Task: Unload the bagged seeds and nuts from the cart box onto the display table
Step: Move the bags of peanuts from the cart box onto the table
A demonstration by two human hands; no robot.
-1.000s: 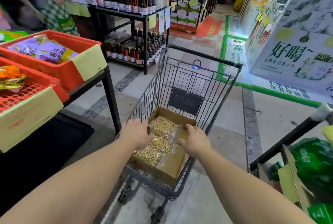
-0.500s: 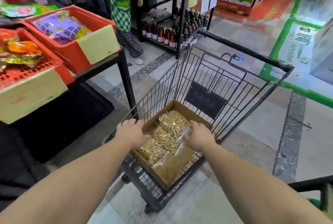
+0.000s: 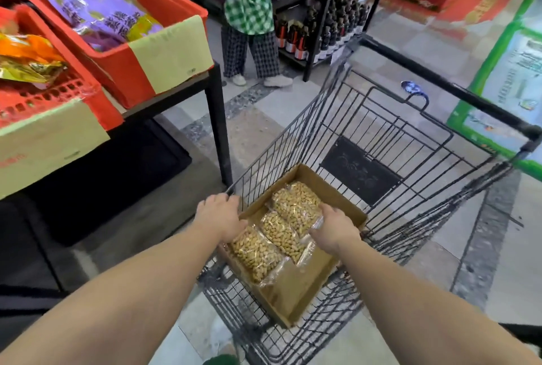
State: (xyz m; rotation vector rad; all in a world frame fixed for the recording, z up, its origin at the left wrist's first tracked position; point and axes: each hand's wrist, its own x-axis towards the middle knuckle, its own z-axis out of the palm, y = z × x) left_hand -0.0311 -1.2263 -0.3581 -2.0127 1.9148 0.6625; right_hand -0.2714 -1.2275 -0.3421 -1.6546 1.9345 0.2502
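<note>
Three clear bags of nuts (image 3: pixel 281 232) lie in a cardboard box (image 3: pixel 296 291) inside the cart (image 3: pixel 381 141). Left hand (image 3: pixel 218 216) curls over the box's edge; right hand (image 3: pixel 334 228) pinches one bag's rim. Slippery film could slide free before reaching the worktop (image 3: pixel 176 90).

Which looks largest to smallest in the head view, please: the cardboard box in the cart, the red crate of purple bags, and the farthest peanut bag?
1. red crate, though it sits nearer the camera
2. cardboard box
3. farthest peanut bag
</note>
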